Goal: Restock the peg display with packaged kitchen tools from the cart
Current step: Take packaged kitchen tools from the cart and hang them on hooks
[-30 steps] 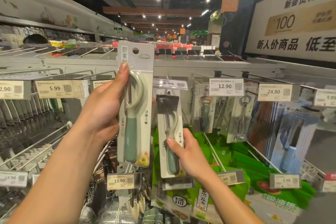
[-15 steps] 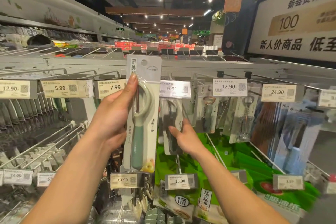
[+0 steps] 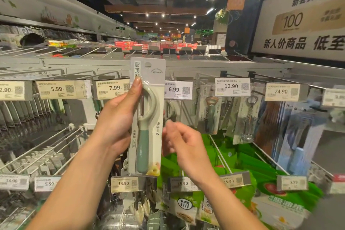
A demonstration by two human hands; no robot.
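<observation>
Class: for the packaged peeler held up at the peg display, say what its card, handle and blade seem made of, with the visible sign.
Card: matte pale paperboard, likely; flat, printed, punched hang hole.
Handle: sage-green plastic or rubbery grip, probably; smooth, moulded, dull sheen.
Blade: apparently metal; thin grey shiny strip.

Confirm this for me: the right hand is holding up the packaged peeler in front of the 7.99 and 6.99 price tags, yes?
No, it's the left hand holding up the packaged peeler in front of the 7.99 tag and 6.99 tag, as the head view shows; the right hand looks empty.
</observation>
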